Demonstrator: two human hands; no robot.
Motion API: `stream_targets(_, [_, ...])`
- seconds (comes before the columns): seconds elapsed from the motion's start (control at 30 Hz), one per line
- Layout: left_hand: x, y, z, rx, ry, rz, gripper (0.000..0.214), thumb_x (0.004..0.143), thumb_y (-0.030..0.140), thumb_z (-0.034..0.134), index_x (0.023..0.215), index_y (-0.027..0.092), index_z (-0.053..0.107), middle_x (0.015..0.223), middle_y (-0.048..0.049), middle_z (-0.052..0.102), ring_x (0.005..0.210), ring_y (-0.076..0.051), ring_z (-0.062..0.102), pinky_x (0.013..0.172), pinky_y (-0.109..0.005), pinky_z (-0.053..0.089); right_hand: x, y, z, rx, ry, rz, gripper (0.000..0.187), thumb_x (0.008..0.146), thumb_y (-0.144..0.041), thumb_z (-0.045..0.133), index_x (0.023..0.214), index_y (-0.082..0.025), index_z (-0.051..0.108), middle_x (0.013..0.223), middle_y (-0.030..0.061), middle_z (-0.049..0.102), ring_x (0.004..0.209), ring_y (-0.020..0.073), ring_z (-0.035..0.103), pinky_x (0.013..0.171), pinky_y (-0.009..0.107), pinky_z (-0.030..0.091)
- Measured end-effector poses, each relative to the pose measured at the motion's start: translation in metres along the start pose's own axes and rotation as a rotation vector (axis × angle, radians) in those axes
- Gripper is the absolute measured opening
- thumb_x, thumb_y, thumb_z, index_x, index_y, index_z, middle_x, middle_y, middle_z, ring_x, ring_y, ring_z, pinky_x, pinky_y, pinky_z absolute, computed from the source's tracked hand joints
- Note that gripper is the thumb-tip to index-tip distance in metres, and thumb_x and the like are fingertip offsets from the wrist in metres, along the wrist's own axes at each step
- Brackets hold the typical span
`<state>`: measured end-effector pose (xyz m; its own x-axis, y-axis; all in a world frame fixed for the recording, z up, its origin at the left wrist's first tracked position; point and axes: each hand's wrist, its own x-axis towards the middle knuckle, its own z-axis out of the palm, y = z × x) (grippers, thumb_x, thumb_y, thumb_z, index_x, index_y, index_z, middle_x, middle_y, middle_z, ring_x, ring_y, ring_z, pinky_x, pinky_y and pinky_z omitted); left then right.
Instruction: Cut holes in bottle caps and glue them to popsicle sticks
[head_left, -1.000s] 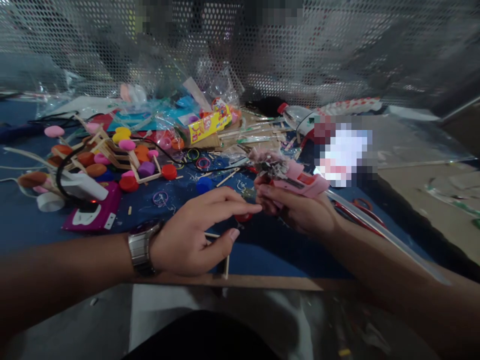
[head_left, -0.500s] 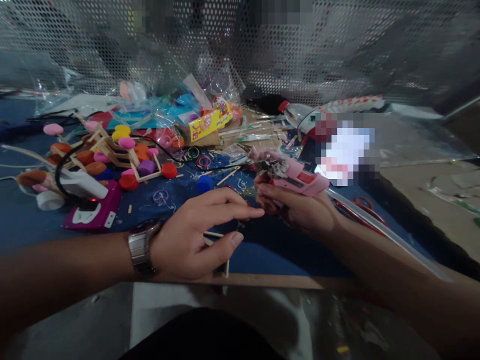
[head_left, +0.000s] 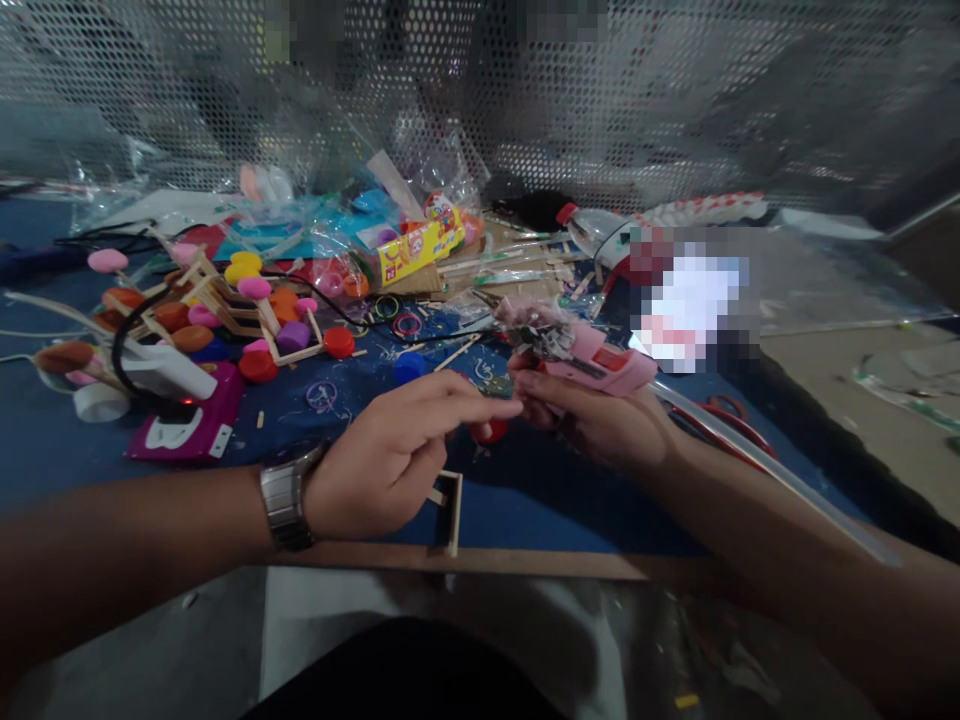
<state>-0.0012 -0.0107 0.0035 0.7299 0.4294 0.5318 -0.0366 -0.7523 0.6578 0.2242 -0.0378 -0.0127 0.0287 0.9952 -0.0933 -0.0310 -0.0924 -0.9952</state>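
Observation:
My right hand (head_left: 600, 425) is closed around a pink glue gun (head_left: 600, 360), whose nozzle end points left over the blue table (head_left: 525, 510). My left hand (head_left: 382, 465), with a metal watch (head_left: 283, 497) on the wrist, has its index finger stretched out to the right hand's fingertips. Its other fingers are curled under, and I see nothing in them. A red bottle cap (head_left: 489, 432) lies just below the two fingertips. A small frame of wooden sticks (head_left: 452, 510) lies flat beside my left hand.
At the left stands a model of sticks and coloured caps (head_left: 225, 310), with a white tool on a magenta base (head_left: 176, 400) in front of it. Behind lie a yellow packet (head_left: 416, 250), plastic bags, a plastic bottle (head_left: 596, 232) and loose sticks. Red scissors (head_left: 720, 410) lie at the right. A perforated metal wall (head_left: 675, 100) closes the back.
My left hand's thumb and lower fingers have curled in, uncovering the stick frame. The index finger still reaches to the right hand. The glue gun has barely moved.

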Motion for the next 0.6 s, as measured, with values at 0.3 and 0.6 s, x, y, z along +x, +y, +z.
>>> stream_targets(0.3, [0.0013, -0.0032, -0.0014, -0.055, -0.02, 0.001, 0.028, 0.103, 0.022, 0.049, 0.108, 0.015, 0.075, 0.093, -0.0086, 0.072, 0.087, -0.016, 0.066, 0.082, -0.028, 0.054, -0.003, -0.0032, 0.0005, 0.01, -0.014, -0.007, 0.036, 0.066, -0.044, 0.087, 0.085, -0.021, 0.068, 0.057, -0.0061, 0.055, 0.047, 0.0097, 0.046, 0.045, 0.025, 0.032])
stream_targets(0.6, [0.0019, -0.0046, 0.001, 0.031, -0.003, -0.01, 0.046, 0.082, -0.005, 0.045, 0.117, 0.016, 0.068, 0.107, -0.0093, 0.07, 0.099, -0.018, 0.066, 0.088, -0.031, 0.055, -0.0018, -0.0019, 0.0016, 0.015, -0.038, -0.002, 0.033, 0.066, -0.042, 0.087, 0.084, -0.022, 0.067, 0.056, -0.0058, 0.056, 0.048, 0.0112, 0.046, 0.045, 0.026, 0.031])
